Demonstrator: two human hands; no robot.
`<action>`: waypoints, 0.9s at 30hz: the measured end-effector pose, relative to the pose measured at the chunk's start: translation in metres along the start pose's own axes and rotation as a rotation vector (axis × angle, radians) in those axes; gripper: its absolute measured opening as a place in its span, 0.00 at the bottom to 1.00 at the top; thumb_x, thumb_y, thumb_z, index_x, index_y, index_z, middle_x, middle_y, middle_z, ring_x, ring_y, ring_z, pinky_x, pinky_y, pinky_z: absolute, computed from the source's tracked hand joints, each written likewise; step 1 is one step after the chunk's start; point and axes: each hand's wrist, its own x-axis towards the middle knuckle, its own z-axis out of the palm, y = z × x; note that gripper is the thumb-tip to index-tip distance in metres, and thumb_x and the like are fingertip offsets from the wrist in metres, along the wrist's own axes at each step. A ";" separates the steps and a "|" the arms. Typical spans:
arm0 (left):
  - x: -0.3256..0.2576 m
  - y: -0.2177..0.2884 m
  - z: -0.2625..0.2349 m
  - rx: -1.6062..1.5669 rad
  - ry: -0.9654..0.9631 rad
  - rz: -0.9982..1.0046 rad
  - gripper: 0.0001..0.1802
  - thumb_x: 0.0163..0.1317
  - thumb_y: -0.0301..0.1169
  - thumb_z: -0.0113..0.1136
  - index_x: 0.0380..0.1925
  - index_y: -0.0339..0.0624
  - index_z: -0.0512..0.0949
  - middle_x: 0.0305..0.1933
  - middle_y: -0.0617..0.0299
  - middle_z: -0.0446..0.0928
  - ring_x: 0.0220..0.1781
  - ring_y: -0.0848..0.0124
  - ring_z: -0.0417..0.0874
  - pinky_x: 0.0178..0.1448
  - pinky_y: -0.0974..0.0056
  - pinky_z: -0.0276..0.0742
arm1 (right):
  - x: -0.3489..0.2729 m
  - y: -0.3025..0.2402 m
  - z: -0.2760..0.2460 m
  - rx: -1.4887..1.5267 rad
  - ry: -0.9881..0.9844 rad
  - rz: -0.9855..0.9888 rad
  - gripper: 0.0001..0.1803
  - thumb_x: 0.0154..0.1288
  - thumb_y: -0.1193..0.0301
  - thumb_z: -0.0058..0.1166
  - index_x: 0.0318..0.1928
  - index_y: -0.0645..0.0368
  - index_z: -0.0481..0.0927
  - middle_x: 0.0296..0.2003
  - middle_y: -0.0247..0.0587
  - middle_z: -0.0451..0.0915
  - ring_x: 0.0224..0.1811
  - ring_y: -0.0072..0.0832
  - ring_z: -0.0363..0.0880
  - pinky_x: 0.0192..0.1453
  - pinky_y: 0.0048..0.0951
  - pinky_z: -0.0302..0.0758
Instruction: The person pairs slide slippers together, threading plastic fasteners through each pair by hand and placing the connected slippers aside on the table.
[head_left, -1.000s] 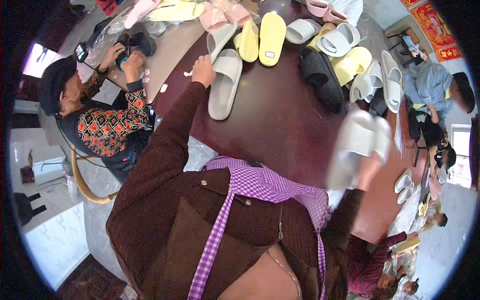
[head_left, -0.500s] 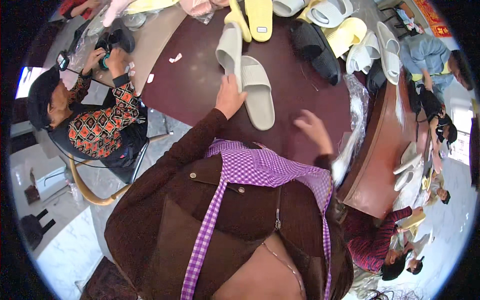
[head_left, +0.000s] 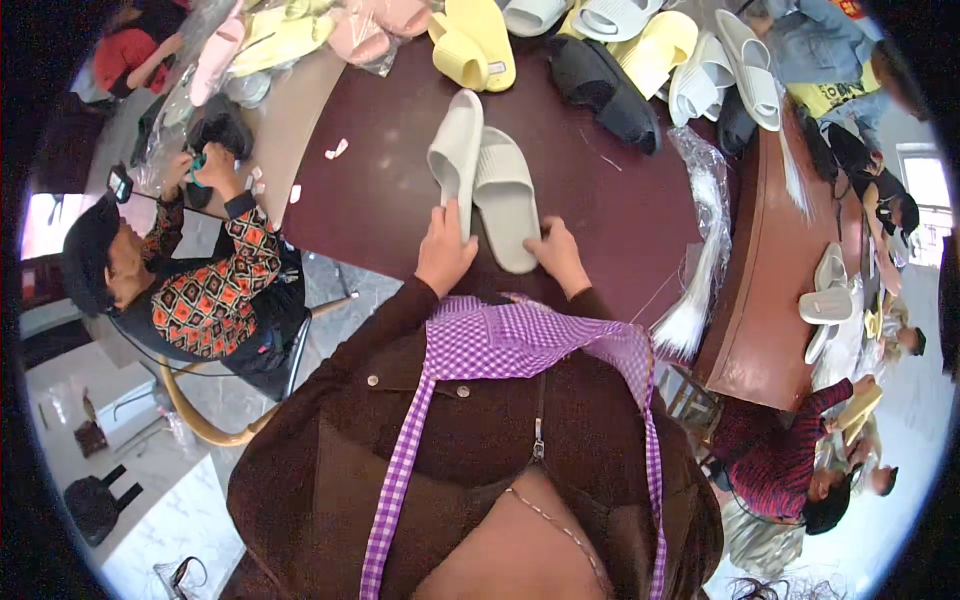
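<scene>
Where fingers (head_left: 452,214) nearly close, they hold grey slippers (head_left: 507,208).

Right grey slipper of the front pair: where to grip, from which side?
The right grey slipper: probably by the heel's right edge, from the near right. It lies strap-up, heel toward the person, and the left grey slipper crowds its left side.

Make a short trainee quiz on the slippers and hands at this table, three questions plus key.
1. Which end of its grey slipper does the left hand grip?
A) toe
B) heel

2. True or false: the black slippers lie farther right than that grey slipper.

3. Fill in: the bundle of white strands is partly wrapped in clear ____.

Key: 1. B. 2. True. 3. Plastic.
</scene>
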 end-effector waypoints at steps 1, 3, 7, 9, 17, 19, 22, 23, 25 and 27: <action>-0.003 0.002 0.000 0.005 0.002 0.013 0.37 0.48 0.30 0.61 0.58 0.36 0.57 0.47 0.41 0.63 0.45 0.41 0.72 0.44 0.49 0.73 | -0.008 0.008 -0.004 0.009 0.023 0.014 0.29 0.47 0.65 0.60 0.49 0.69 0.68 0.39 0.62 0.77 0.44 0.50 0.76 0.47 0.41 0.72; -0.009 0.006 0.003 0.059 -0.014 0.097 0.36 0.47 0.30 0.62 0.56 0.35 0.58 0.45 0.43 0.64 0.44 0.46 0.73 0.43 0.50 0.73 | -0.022 0.023 -0.015 0.021 0.048 0.028 0.28 0.47 0.66 0.60 0.48 0.69 0.69 0.38 0.62 0.77 0.43 0.50 0.77 0.47 0.41 0.73; -0.007 0.016 0.016 0.123 -0.080 0.193 0.34 0.47 0.29 0.61 0.55 0.34 0.59 0.42 0.45 0.64 0.42 0.49 0.74 0.42 0.53 0.74 | -0.051 0.050 -0.032 0.061 0.182 0.140 0.26 0.47 0.67 0.60 0.46 0.67 0.72 0.32 0.53 0.78 0.35 0.41 0.78 0.41 0.36 0.73; -0.004 0.022 0.027 0.138 -0.126 0.231 0.34 0.47 0.28 0.61 0.55 0.34 0.59 0.42 0.45 0.64 0.41 0.50 0.74 0.41 0.53 0.75 | -0.056 0.058 -0.037 0.130 0.186 0.208 0.26 0.48 0.65 0.59 0.47 0.66 0.71 0.35 0.58 0.78 0.39 0.44 0.79 0.44 0.37 0.73; 0.002 0.039 0.075 0.219 -0.336 0.412 0.30 0.49 0.26 0.58 0.54 0.37 0.60 0.43 0.46 0.65 0.42 0.47 0.74 0.42 0.53 0.75 | -0.063 0.052 -0.021 0.220 0.404 0.116 0.23 0.50 0.67 0.58 0.47 0.65 0.72 0.32 0.53 0.79 0.35 0.43 0.80 0.40 0.37 0.74; 0.005 0.036 0.070 0.123 -0.321 0.413 0.27 0.50 0.27 0.57 0.52 0.39 0.64 0.43 0.46 0.65 0.41 0.47 0.74 0.41 0.52 0.74 | -0.069 0.057 -0.031 0.253 0.461 0.127 0.21 0.51 0.69 0.58 0.45 0.65 0.73 0.29 0.49 0.79 0.32 0.38 0.79 0.39 0.33 0.74; 0.008 0.026 0.065 0.047 -0.314 0.463 0.23 0.51 0.28 0.58 0.50 0.38 0.67 0.43 0.47 0.66 0.41 0.48 0.74 0.41 0.52 0.74 | -0.083 0.077 -0.052 0.245 0.580 0.169 0.19 0.51 0.70 0.57 0.43 0.66 0.74 0.27 0.47 0.79 0.30 0.36 0.79 0.39 0.32 0.74; 0.008 0.024 0.064 0.012 -0.296 0.473 0.22 0.52 0.28 0.58 0.48 0.38 0.68 0.43 0.47 0.67 0.41 0.48 0.74 0.42 0.52 0.73 | -0.090 0.088 -0.062 0.216 0.654 0.189 0.18 0.51 0.70 0.57 0.43 0.65 0.74 0.27 0.47 0.79 0.30 0.36 0.78 0.39 0.32 0.74; 0.007 0.024 0.057 -0.017 -0.320 0.441 0.20 0.52 0.28 0.58 0.47 0.37 0.69 0.43 0.47 0.67 0.39 0.50 0.74 0.41 0.54 0.73 | -0.102 0.112 -0.079 0.190 0.732 0.218 0.18 0.52 0.70 0.57 0.43 0.65 0.74 0.27 0.47 0.79 0.30 0.36 0.78 0.39 0.32 0.74; 0.007 0.027 0.051 -0.074 -0.334 0.357 0.17 0.53 0.29 0.58 0.44 0.36 0.72 0.43 0.48 0.68 0.36 0.54 0.75 0.39 0.57 0.73 | -0.108 0.133 -0.093 0.203 0.817 0.395 0.17 0.52 0.69 0.58 0.42 0.65 0.75 0.26 0.47 0.78 0.31 0.36 0.79 0.39 0.33 0.73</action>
